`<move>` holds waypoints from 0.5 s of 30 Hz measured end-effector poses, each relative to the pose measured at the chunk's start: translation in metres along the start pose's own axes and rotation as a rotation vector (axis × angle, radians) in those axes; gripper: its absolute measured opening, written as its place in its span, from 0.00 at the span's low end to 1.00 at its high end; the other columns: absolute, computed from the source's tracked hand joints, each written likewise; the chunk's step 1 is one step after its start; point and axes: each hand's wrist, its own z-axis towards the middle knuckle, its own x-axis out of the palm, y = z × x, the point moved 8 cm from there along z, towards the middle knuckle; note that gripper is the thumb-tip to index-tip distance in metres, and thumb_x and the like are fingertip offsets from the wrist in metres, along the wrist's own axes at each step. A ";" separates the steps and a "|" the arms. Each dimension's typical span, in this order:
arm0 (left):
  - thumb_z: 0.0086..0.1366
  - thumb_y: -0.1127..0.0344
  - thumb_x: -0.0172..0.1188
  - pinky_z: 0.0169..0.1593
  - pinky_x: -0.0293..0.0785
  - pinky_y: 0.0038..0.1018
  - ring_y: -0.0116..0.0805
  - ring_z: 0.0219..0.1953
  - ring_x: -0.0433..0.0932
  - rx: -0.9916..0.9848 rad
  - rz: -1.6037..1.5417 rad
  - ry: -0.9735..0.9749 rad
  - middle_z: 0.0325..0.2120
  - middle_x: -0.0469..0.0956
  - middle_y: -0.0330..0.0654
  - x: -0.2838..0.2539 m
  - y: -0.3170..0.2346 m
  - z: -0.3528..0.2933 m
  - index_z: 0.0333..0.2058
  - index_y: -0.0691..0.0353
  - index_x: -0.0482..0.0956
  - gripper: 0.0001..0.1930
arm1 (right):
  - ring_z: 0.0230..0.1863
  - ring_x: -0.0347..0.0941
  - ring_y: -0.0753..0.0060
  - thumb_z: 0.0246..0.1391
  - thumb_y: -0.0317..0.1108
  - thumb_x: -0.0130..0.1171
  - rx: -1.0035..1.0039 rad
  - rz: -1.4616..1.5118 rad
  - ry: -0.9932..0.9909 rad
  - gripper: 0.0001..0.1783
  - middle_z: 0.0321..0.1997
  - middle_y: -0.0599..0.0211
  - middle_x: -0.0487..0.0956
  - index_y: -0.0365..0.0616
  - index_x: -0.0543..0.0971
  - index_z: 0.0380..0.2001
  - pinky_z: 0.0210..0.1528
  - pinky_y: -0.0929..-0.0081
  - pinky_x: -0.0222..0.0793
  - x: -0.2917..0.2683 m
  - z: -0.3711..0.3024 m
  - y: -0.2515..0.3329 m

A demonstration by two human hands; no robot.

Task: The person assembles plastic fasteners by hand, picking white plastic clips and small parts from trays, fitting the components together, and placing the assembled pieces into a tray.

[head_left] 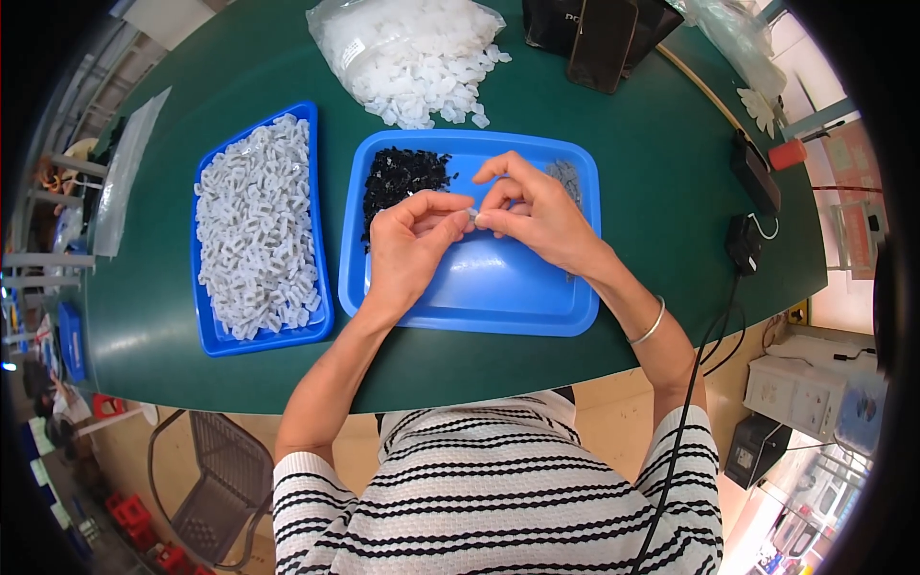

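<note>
Above the middle of a light blue tray [470, 305], my two hands meet at their fingertips. A small pale plastic piece [472, 218] is pinched there, mostly covered by the fingers. My left hand [407, 244] holds it between thumb and forefinger. On the other side, my right hand [544, 218] grips it with thumb and fingertips, its forefinger arched higher. Small black parts [402, 180] lie heaped in the tray's far left, beside my left hand. Thin grey parts [565, 177] lie at its right, partly hidden behind my right hand.
Left of the tray stands a darker blue bin [325, 259] full of light grey clip-like pieces [254, 225]. An open plastic bag [359, 38] spills white pieces at the back. A phone [604, 43] leans on a black bag [546, 21]. A black cable [676, 450] hangs across my right arm.
</note>
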 end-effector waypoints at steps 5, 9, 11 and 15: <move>0.64 0.76 0.59 0.40 0.78 0.19 0.25 0.34 0.81 -0.092 -0.181 0.045 0.31 0.82 0.41 0.002 0.006 0.000 0.40 0.70 0.81 0.07 | 0.32 0.74 0.79 0.55 0.23 0.60 -0.055 0.035 0.008 0.15 0.29 0.66 0.77 0.38 0.71 0.44 0.37 0.81 0.71 0.003 0.001 -0.002; 0.64 0.76 0.59 0.40 0.77 0.20 0.25 0.35 0.80 -0.055 -0.195 0.035 0.33 0.82 0.42 -0.008 -0.001 0.003 0.42 0.69 0.80 0.08 | 0.33 0.74 0.78 0.54 0.25 0.60 -0.079 -0.120 -0.030 0.12 0.30 0.65 0.79 0.38 0.74 0.42 0.38 0.80 0.71 0.004 0.005 0.004; 0.64 0.75 0.60 0.39 0.76 0.20 0.25 0.33 0.79 0.053 -0.130 0.007 0.33 0.82 0.41 -0.025 -0.021 0.009 0.43 0.68 0.79 0.10 | 0.33 0.77 0.70 0.54 0.27 0.61 -0.181 -0.254 -0.052 0.09 0.32 0.63 0.80 0.38 0.77 0.39 0.38 0.75 0.72 -0.003 0.012 0.017; 0.64 0.73 0.60 0.38 0.74 0.23 0.22 0.35 0.79 0.457 0.506 -0.506 0.32 0.82 0.37 -0.118 -0.078 0.004 0.41 0.63 0.79 0.07 | 0.36 0.76 0.54 0.52 0.26 0.60 -0.424 -0.638 -0.085 0.08 0.36 0.57 0.80 0.38 0.80 0.36 0.39 0.65 0.72 -0.017 0.033 0.012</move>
